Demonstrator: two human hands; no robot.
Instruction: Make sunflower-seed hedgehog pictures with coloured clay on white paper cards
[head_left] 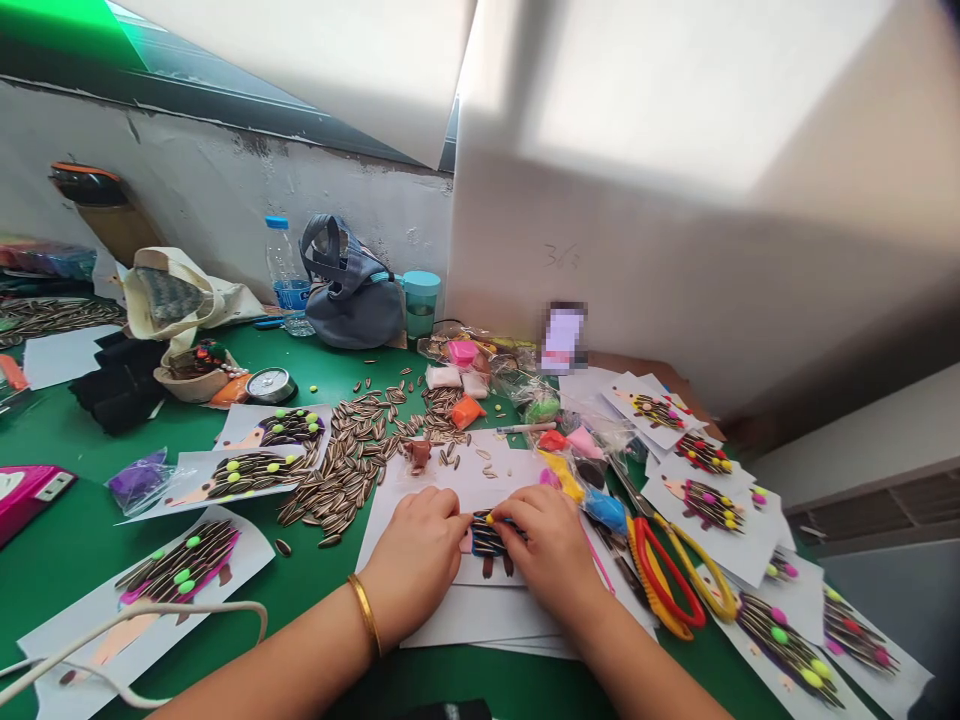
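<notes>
Green table [45, 570], hedgehog [487, 542] under right hand [553, 545]

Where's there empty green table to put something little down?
Green table is bare, save one seed, between the seed pile and lower-left hedgehog picture, and between that picture and the pink device. It's crowded around the right hand: scissors, colourful bags, more hedgehog pictures.

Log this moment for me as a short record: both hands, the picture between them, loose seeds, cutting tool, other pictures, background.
Left hand: at the left edge of the hedgehog picture; left hand
Right hand: fingertips by a yellow dot; right hand
Between them: hedgehog picture, partly covered by fingers
Loose seeds: pile of seeds, left of centre
Cutting tool: scissors, right of right hand
Other pictures: left-side pictures, right-side pictures
Background: water bottle, grey bag
</notes>
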